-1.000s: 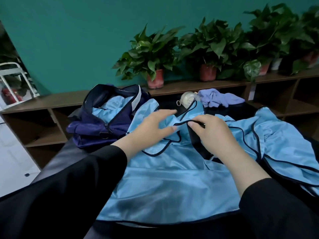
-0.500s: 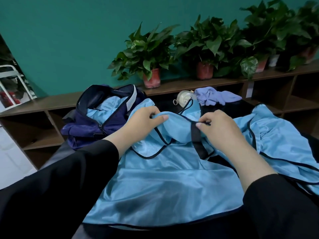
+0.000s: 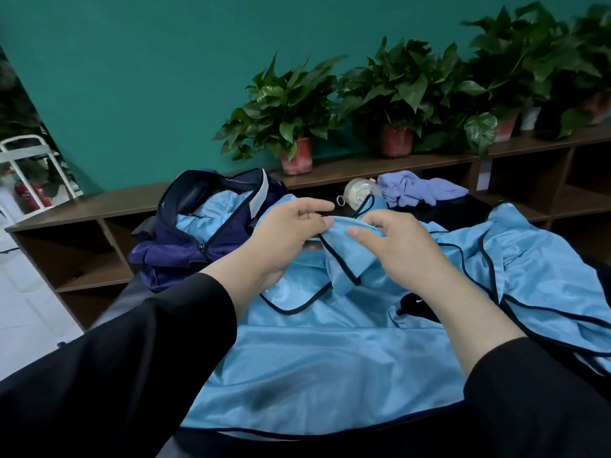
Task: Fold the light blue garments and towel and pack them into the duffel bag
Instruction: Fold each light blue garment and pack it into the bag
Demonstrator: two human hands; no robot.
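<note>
A light blue satin garment [image 3: 330,365] with dark piping lies spread on the dark table in front of me. My left hand [image 3: 284,236] and my right hand [image 3: 393,249] both pinch a raised fold of its upper edge, thumbs and fingers close together. A second light blue garment [image 3: 535,259] lies crumpled to the right. The navy duffel bag [image 3: 185,256] stands open at the back left, with light blue fabric [image 3: 211,213] inside. A lavender towel [image 3: 420,190] lies bunched at the table's far side.
A pale round container [image 3: 357,193] sits beside the towel. A low brown shelf unit [image 3: 82,233] runs along the teal wall, carrying several potted plants [image 3: 291,110]. A white metal frame [image 3: 29,166] stands at the far left.
Both hands have drawn closer together and lifted the garment's upper edge into a bunched fold. My view has tilted slightly.
</note>
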